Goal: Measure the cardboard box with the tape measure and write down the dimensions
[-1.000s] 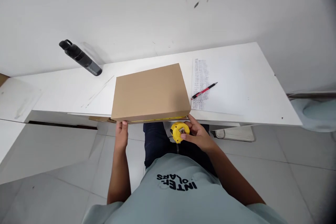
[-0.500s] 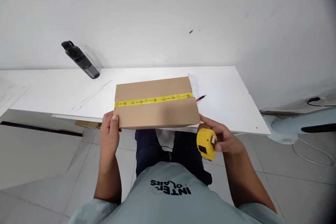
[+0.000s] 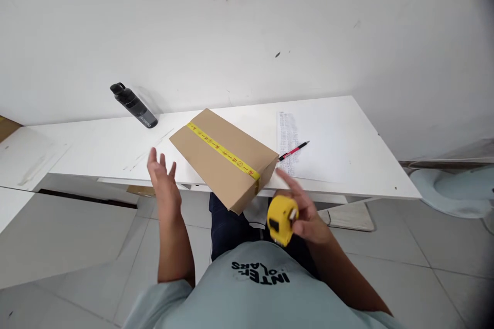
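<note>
A flat brown cardboard box (image 3: pixel 216 172) with a strip of yellow printed tape along its top lies turned at an angle on the white table (image 3: pixel 347 154), its near corner overhanging the front edge. My left hand (image 3: pixel 162 182) hovers just left of the box with fingers spread, touching nothing. My right hand (image 3: pixel 304 213) is below the table edge, right of the box's near corner, gripping a yellow tape measure (image 3: pixel 281 219).
A black bottle (image 3: pixel 133 105) stands at the back left of the table near the white wall. A printed sheet of paper (image 3: pixel 288 136) with a red pen (image 3: pixel 294 150) on it lies right of the box. Grey floor tiles lie below.
The box has turned from square-on to a diagonal, and the yellow tape no longer runs across. My left hand has let go of the box and opened. My right hand shifted left with the tape measure.
</note>
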The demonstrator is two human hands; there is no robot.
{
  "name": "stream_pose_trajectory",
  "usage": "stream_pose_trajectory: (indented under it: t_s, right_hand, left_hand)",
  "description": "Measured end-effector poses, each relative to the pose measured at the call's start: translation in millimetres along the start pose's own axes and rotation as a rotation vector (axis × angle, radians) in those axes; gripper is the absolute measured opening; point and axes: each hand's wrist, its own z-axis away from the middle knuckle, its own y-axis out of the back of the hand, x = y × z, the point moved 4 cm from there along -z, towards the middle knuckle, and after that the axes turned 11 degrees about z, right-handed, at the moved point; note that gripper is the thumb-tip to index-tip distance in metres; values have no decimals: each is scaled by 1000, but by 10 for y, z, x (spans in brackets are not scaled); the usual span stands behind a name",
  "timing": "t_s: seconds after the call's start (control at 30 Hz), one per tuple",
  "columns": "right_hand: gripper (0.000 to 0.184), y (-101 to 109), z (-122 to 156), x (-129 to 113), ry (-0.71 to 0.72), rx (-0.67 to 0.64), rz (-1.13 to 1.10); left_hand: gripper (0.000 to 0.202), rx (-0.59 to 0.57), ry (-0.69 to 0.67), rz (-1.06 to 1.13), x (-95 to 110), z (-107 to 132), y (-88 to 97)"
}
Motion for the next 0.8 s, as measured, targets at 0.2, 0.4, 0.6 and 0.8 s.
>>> stream_pose_trajectory:
  t_s: [0.2, 0.4, 0.6, 0.8]
  right_hand:
    - [98, 372, -227, 17, -98, 160, 82]
    - [88, 163, -99, 315, -165, 75, 100]
    - [87, 92, -28, 352, -198, 90, 57]
    - [65, 22, 5, -126, 24, 387, 173]
  left_hand:
    - [95, -404, 253, 168, -300, 786, -75]
    - [100, -491, 244, 167, -454, 466, -211]
    - [93, -328, 233, 208, -492, 455, -240]
    - [55, -156, -743, -124, 291, 900, -104]
